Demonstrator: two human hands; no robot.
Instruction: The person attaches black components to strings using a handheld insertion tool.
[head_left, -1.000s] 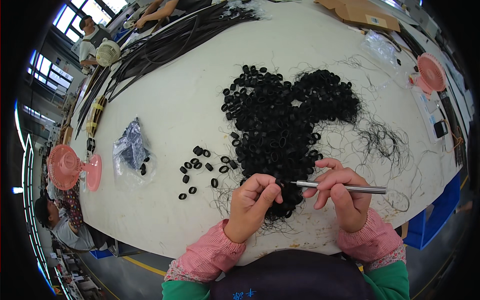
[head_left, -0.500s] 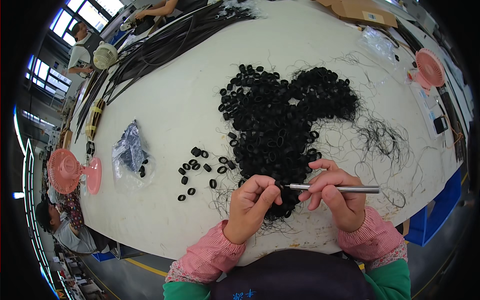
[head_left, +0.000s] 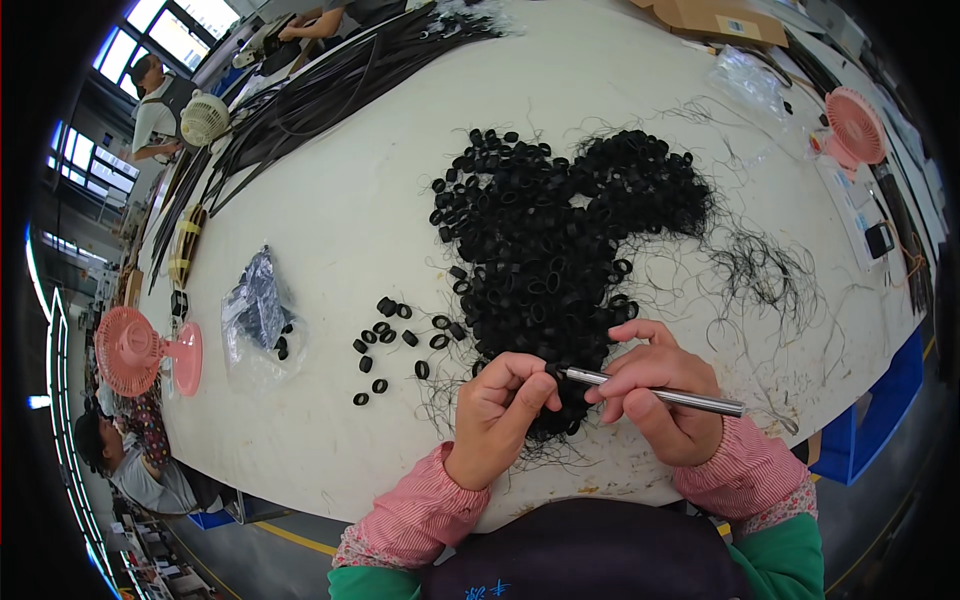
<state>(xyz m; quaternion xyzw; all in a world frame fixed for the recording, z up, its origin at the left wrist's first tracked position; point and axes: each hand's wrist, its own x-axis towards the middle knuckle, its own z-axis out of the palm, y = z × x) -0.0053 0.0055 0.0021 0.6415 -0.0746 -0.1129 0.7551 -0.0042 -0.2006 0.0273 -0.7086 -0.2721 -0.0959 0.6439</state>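
At lower centre the left hand (head_left: 500, 415) pinches one small black ring (head_left: 549, 371) between its fingertips, closed tight on it; the right hand (head_left: 665, 395) grips a slim metal tool (head_left: 655, 393), its tip meeting that ring; a large heap of black rings (head_left: 560, 250) fills the middle of the white table (head_left: 330, 200), while only a small scatter of loose rings (head_left: 395, 345) lies left of the hands, so by my judgement most of the work remains; trimmed black threads (head_left: 765, 275) lie at centre right; a clear bag (head_left: 258, 320) sits at left, a pink fan (head_left: 140, 352) beyond it.
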